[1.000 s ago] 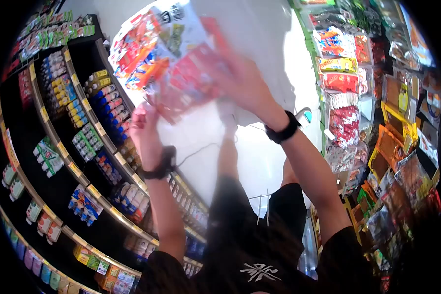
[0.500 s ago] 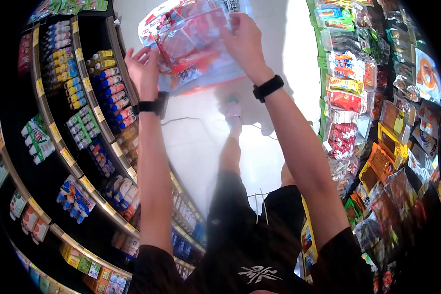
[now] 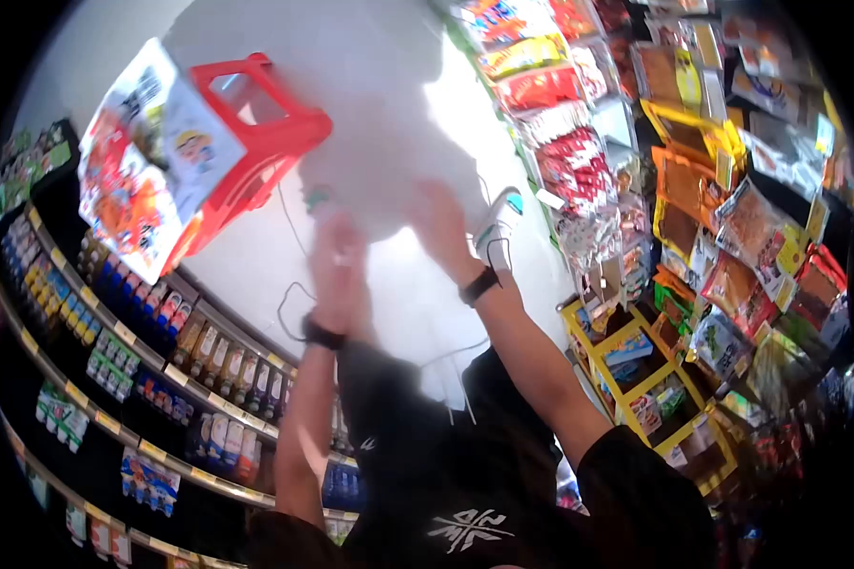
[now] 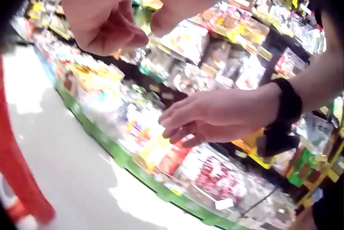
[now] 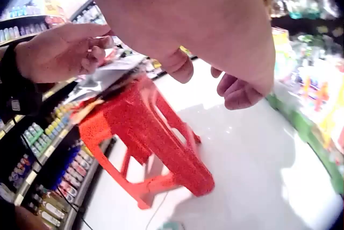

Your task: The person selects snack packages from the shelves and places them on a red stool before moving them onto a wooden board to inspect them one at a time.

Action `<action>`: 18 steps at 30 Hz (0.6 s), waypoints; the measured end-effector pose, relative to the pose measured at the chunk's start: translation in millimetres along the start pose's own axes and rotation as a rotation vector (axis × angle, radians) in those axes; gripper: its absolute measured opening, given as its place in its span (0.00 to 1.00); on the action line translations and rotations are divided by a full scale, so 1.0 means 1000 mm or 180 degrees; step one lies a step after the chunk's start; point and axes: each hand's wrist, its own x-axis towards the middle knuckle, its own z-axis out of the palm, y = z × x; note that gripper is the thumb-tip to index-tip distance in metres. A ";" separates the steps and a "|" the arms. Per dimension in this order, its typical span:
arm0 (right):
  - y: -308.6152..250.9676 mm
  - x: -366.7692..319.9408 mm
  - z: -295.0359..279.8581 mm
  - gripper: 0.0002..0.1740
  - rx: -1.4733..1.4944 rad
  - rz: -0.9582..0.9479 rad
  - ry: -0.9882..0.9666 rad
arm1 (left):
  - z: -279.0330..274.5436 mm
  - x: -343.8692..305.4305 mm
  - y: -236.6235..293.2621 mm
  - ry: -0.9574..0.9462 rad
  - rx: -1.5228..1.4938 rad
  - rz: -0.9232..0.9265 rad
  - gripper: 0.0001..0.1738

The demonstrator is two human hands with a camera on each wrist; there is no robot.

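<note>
Near the centre of the head view, the left hand (image 3: 337, 270) and the right hand (image 3: 444, 228) are hanging blurred in the air above the floor (image 3: 247, 275). Both are holding nothing; in the wrist views their fingers (image 4: 126, 35) are bending slackly, released.

In the upper left, a red stool (image 3: 308, 123) of smooth, hard plastic is standing on splayed legs, wide openings showing in its sides. Printed packaging (image 3: 152, 175) is lying over its seat, glossy and angular, its white faces showing red and orange patches; neither hand is touching it.

The pale floor is gleaming, a grey shadow spreading over it and bright light glaring along its right. At the lower left, dark shelves (image 3: 128, 334) are holding rows of rounded bottles (image 3: 218, 360). On the right, crinkled, shiny packets (image 3: 541, 90) are crowding a display with a green edge (image 4: 122, 159), and a yellow frame (image 3: 640, 384) is standing at the lower right.
</note>
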 end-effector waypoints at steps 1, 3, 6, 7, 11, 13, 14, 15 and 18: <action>0.037 -0.015 -0.022 0.19 -0.0160 0.0125 0.0031 | 0.042 -0.015 -0.004 -0.0526 0.0044 -0.0225 0.18; 0.099 -0.038 -0.065 0.18 0.0249 0.0879 0.0288 | 0.118 -0.030 -0.002 -0.1358 0.0028 0.0102 0.17; 0.191 -0.054 -0.126 0.16 0.0252 0.1566 0.0755 | 0.226 -0.049 -0.011 -0.1987 0.0030 0.0386 0.18; 0.226 -0.056 -0.146 0.17 -0.0911 0.1040 0.0705 | 0.259 -0.050 -0.010 -0.2131 0.0114 0.0559 0.18; 0.321 -0.038 -0.224 0.20 -0.1911 0.1052 0.0728 | 0.404 -0.049 -0.036 -0.2506 0.0500 0.0521 0.21; 0.338 -0.020 -0.241 0.24 -0.1879 0.1291 0.0711 | 0.446 -0.044 -0.043 -0.2513 0.0381 0.0319 0.23; 0.350 -0.010 -0.244 0.25 -0.1935 0.1363 0.0797 | 0.464 -0.044 -0.045 -0.2387 0.0341 0.0364 0.23; 0.365 -0.006 -0.244 0.25 -0.1994 0.1450 0.0875 | 0.478 -0.045 -0.044 -0.2272 0.0301 0.0397 0.24; 0.403 0.003 -0.246 0.22 -0.1946 0.1566 0.0713 | 0.502 -0.046 -0.042 -0.2286 0.0491 0.0369 0.24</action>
